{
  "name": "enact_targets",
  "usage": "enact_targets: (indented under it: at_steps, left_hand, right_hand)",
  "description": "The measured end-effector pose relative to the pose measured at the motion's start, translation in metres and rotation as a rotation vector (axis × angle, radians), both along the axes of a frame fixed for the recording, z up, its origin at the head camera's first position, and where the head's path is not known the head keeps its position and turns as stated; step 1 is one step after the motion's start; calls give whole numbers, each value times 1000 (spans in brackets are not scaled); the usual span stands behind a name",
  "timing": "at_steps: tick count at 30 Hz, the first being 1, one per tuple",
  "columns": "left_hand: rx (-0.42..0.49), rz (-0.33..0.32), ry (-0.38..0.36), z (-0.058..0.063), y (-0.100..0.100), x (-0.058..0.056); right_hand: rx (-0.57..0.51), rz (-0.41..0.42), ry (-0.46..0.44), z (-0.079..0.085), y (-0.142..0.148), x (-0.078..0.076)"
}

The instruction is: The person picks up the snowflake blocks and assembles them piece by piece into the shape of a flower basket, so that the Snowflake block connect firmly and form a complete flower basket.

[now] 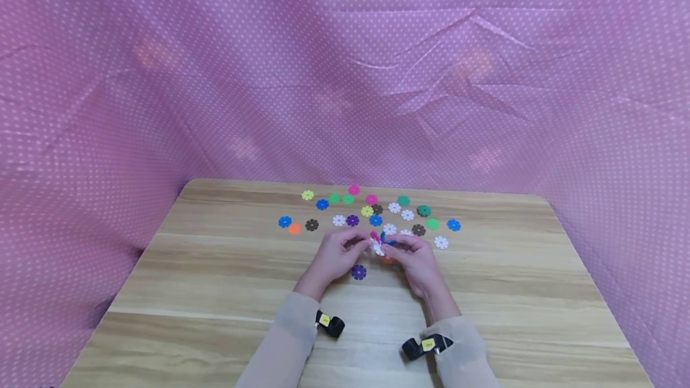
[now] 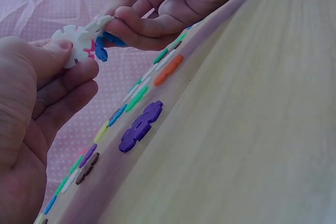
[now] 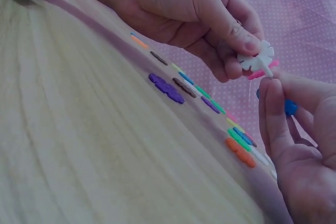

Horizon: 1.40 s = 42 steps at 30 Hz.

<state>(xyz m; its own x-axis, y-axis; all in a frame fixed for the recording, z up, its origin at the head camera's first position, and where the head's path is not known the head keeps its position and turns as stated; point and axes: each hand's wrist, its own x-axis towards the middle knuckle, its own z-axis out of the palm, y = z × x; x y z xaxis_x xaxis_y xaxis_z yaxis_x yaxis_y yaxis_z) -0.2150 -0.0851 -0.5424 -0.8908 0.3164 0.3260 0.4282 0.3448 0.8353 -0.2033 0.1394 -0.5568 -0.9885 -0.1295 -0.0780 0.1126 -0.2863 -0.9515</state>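
Observation:
Both hands meet above the table, holding a small cluster of joined snowflake discs. My left hand (image 1: 336, 258) pinches a white snowflake disc (image 2: 75, 43) between thumb and fingers. From the other side my right hand (image 1: 418, 261) pinches a second white disc (image 2: 100, 23), seen nearly edge-on and meeting the first. A pink disc (image 3: 264, 70) and a blue disc (image 2: 108, 44) show as part of the cluster, partly hidden by the fingers. Below the hands a purple disc (image 1: 358, 272) lies flat on the wooden table, and an orange disc (image 2: 168, 70) lies near the right hand.
Many flat snowflake discs in several colours spread over the far half of the wooden table (image 1: 215, 292), among them a blue one (image 1: 454, 225) at right and a yellow one (image 1: 307, 195) at far left. A pink dotted cloth (image 1: 345, 76) hangs round the table's back and sides.

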Motion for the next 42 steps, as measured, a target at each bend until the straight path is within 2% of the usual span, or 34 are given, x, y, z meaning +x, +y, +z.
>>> enact_targets:
  at_steps: [4, 8, 13, 16, 19, 22, 27, 32, 35, 37, 40, 42]
  left_hand:
    - [36, 24, -40, -1, 0, 0]
    - [148, 31, -133, -1, -4, -2]
    - [271, -18, -218, 1, -11, -4]
    - [289, -54, -236, 2, -13, -5]
    - [282, -80, -247, 1, -14, -6]
    - [209, -79, -241, 0, -17, -7]
    - [-94, -90, -207, -2, -31, -8]
    - [-313, -200, -225, 0, -40, -8]
    - [-369, -242, -223, 1, -40, -7]
    - [-382, -240, -217, 0, -39, -7]
    - [-347, -208, -222, -1, -38, -8]
    - [-292, -175, -229, -2, -36, -8]
  right_hand:
    - [-18, 10, 29, -1, 1, 1]
    - [-22, 41, 82, 0, 3, 1]
    - [76, 108, 119, 2, 4, 3]
    - [141, 134, 134, 4, 3, 4]
    - [138, 120, 148, 4, 2, 5]
    - [112, 108, 163, 3, 3, 5]
    - [84, 83, 177, 2, 10, 4]
    - [67, 39, 168, 3, 17, 2]
    - [74, 37, 154, 3, 20, 2]
    - [82, 38, 147, 2, 20, 2]
    - [111, 38, 139, 3, 20, 2]
    - [133, 33, 131, 3, 20, 2]
